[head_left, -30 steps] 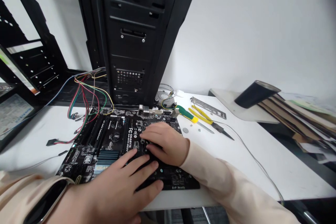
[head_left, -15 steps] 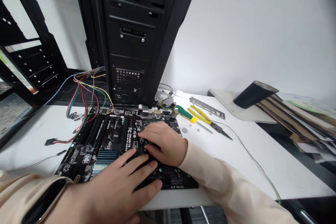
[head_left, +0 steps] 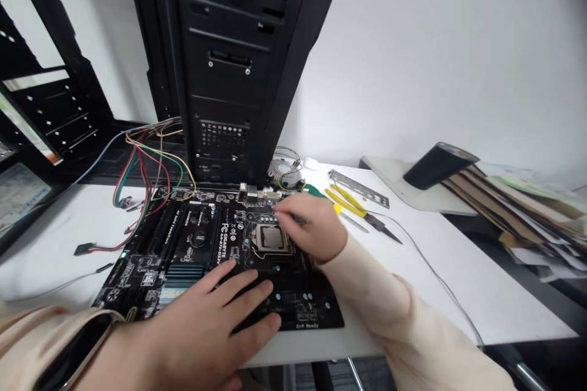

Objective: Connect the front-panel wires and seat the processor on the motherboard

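Observation:
A black motherboard (head_left: 202, 220) lies flat at the table's front edge. My left hand (head_left: 215, 317) rests over its near part, fingers spread, beside the blue heatsink (head_left: 183, 274). Toward the board's right side my right hand (head_left: 314, 226) is above the CPU socket, thumb and fingers drawn together; whatever they pinch, if anything, is hidden. Just left of those fingers, the processor (head_left: 272, 237) sits in the socket with its metal frame around it.
A black computer case (head_left: 229, 85) stands behind the board, with coloured wires (head_left: 142, 165) trailing out. To the right lie yellow-handled pliers (head_left: 362, 211), a green-and-yellow screwdriver (head_left: 337, 209), a metal I/O plate (head_left: 360, 188) and a fan cooler (head_left: 282, 172). Folders (head_left: 486, 201) are stacked farther right.
My right hand has moved up and to the right, uncovering the processor and socket. Its fingers have drawn together. My left hand has stayed in place.

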